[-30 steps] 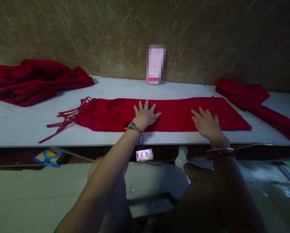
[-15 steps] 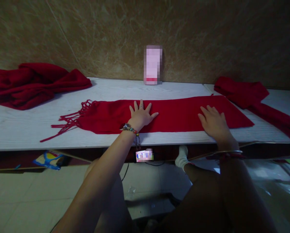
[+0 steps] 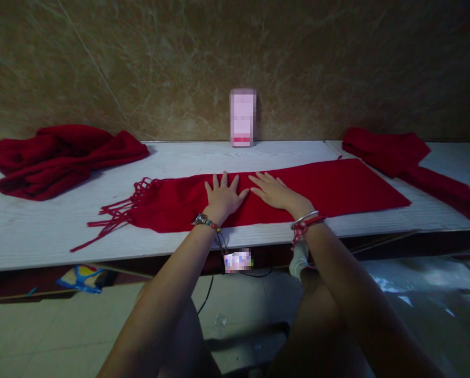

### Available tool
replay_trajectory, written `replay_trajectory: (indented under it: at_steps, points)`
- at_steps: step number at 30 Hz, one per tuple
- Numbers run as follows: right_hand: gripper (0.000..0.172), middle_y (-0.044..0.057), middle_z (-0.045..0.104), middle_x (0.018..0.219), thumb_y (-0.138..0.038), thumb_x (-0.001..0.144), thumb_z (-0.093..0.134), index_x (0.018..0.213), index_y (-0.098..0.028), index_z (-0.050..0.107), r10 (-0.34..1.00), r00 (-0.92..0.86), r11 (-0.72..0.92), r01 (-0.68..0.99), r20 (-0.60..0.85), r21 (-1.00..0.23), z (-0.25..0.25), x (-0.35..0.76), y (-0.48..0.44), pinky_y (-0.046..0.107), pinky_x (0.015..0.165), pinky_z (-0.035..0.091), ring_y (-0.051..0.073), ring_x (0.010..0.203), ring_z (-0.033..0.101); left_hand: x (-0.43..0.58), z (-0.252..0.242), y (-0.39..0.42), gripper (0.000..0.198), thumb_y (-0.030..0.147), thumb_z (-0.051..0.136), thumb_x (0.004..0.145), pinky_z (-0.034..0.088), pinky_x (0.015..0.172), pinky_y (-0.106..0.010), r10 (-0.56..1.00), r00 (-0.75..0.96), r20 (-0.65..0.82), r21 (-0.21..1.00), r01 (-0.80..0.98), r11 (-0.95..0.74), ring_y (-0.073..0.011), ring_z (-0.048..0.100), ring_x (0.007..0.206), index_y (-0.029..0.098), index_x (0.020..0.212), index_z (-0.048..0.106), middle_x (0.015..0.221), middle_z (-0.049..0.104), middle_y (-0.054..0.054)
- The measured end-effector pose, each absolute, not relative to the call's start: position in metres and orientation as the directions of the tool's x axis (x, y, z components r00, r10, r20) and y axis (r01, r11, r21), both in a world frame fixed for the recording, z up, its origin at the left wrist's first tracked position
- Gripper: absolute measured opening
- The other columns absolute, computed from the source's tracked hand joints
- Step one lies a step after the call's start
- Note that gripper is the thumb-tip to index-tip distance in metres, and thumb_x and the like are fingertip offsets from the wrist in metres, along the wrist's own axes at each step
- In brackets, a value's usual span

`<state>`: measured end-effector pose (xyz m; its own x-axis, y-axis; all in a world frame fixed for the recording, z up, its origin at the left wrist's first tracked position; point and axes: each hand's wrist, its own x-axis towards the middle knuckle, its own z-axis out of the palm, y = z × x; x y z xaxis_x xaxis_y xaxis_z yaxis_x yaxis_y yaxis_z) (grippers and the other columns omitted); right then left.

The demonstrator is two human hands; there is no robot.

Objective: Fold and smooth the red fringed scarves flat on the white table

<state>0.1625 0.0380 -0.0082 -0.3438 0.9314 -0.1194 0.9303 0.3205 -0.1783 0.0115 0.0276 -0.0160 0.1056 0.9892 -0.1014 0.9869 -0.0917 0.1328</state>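
Observation:
A long red scarf (image 3: 329,186) lies flat across the white tabletop (image 3: 30,241), its knotted fringe spread out at the left end. My left hand (image 3: 223,198) rests palm down on its middle, fingers spread, a beaded bracelet at the wrist. Close beside it on the right, my right hand (image 3: 276,193) also lies flat on the cloth with its fingers stretched toward the left hand. The two hands are slightly apart, and neither grips the fabric.
A crumpled red cloth (image 3: 65,160) lies at the back left, and another red cloth (image 3: 388,152) at the right. A pink phone-like object (image 3: 243,118), blurred, leans on the marbled wall (image 3: 160,68). Below the table edge are a lit screen (image 3: 238,261) and a blue-yellow packet (image 3: 83,278).
My right hand has slid left along the scarf, from near its right end to beside my left hand. My left hand stays on the same part of the cloth. The view has tilted slightly.

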Motion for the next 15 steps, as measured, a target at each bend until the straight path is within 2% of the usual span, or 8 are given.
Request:
replay_trajectory:
  at_steps: [3,7,10,15]
  points:
    - [0.052,0.004,0.017,0.156,-0.037,0.096,0.026,0.147,-0.026,0.026,0.937,-0.325,0.305,0.939,-0.126,-0.158,-0.014,0.169,0.043,0.053,0.113,0.014,0.025,0.142,0.012,0.011,-0.015,0.027,0.066,0.06,0.019,0.091,0.015,0.111,-0.058,0.988,0.106,-0.112,0.144,0.986,-0.089,-0.0369,0.006,0.141,0.026,0.147,0.023,0.156,0.011,-0.009]
    - [0.055,0.013,0.016,0.156,-0.036,0.096,0.027,0.147,-0.018,0.025,0.972,-0.208,0.194,0.973,-0.111,-0.128,-0.02,0.194,0.05,0.05,0.113,0.015,0.026,0.142,0.013,0.009,-0.012,0.025,0.068,0.062,0.021,0.09,0.014,0.111,-0.057,0.989,0.07,-0.128,0.141,0.989,-0.052,-0.0372,0.005,0.141,0.026,0.147,0.022,0.156,0.009,-0.01]
    - [0.057,0.015,0.02,0.154,-0.037,0.095,0.029,0.146,-0.014,0.027,0.99,-0.114,0.104,0.987,-0.08,-0.121,-0.024,0.216,0.058,0.05,0.113,0.018,0.029,0.141,0.016,0.008,-0.012,0.024,0.068,0.062,0.022,0.09,0.015,0.111,-0.056,0.991,0.052,-0.126,0.137,0.99,-0.034,-0.0373,0.006,0.141,0.026,0.147,0.022,0.156,0.01,-0.011]
    - [0.057,0.016,0.026,0.152,-0.038,0.094,0.03,0.144,-0.012,0.032,0.992,-0.127,0.126,0.983,0.007,-0.133,-0.027,0.219,0.061,0.051,0.112,0.021,0.032,0.14,0.019,0.007,-0.015,0.024,0.069,0.062,0.022,0.089,0.015,0.111,-0.056,0.993,0.059,-0.1,0.137,0.99,-0.045,-0.0378,0.007,0.141,0.025,0.147,0.023,0.156,0.012,-0.011]
